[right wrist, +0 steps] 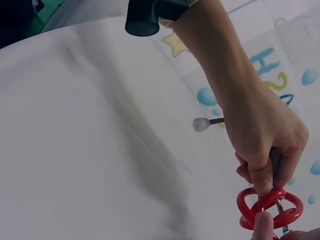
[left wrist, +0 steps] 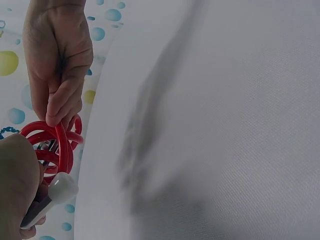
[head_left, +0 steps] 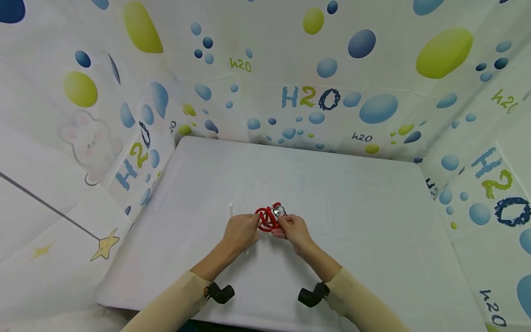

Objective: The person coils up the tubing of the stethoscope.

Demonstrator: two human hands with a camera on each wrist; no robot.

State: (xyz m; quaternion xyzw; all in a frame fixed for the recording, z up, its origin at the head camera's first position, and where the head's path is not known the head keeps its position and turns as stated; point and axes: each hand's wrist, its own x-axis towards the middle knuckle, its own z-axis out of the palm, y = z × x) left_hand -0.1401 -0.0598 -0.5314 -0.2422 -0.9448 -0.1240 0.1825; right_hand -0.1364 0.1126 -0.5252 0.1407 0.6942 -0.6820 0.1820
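Note:
A stethoscope with its red tubing (head_left: 267, 223) wound in loops is held over the white table between both hands. My left hand (head_left: 242, 230) grips it from the left, with fingers curled about the headset end. A pale ear tip (left wrist: 63, 187) juts out beside that hand in the left wrist view; another ear tip (right wrist: 201, 124) shows in the right wrist view. My right hand (head_left: 296, 234) pinches the coils on the right, thumb on top. Above its fingertips sits the round silver chest piece (head_left: 279, 210). The fingers hide part of the metal tubes.
A white cloth covers the tabletop (head_left: 352, 221). Behind and on both sides stands a white curtain (head_left: 265, 60) with blue and green dots and lettering. At the left a bear picture (head_left: 93, 143) and a yellow star (head_left: 105, 244) show. Black wrist cameras sit on the sleeves.

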